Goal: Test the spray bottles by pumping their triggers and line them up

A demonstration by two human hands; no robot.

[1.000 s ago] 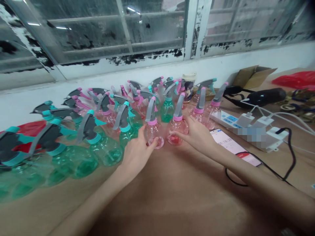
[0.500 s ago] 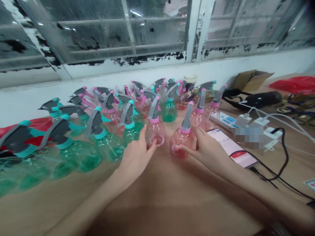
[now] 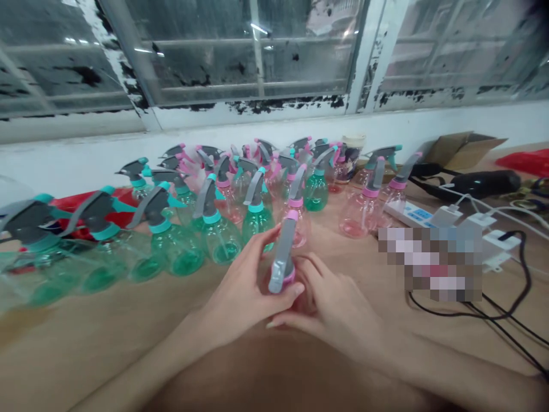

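Both hands hold one pink spray bottle with a grey trigger head (image 3: 282, 257) upright over the brown table (image 3: 300, 366). My left hand (image 3: 246, 286) wraps the bottle from the left, thumb across the pink collar. My right hand (image 3: 330, 306) cups it from the right and front, hiding most of the pink body. Behind them stand several green spray bottles (image 3: 218, 229) with teal collars and several pink spray bottles (image 3: 364, 203), crowded along the wall.
A white power strip (image 3: 433, 216) with plugs and black cables (image 3: 510, 309) lies at the right. A black handheld device (image 3: 484, 182), a cardboard box (image 3: 463, 146) and red plastic (image 3: 527, 162) sit far right. Red plastic (image 3: 72, 201) lies behind the left bottles.
My right hand pulled one pink bottle out of the group toward me. My left hand left the other pink bottle and joined on this one. The view shifted right.
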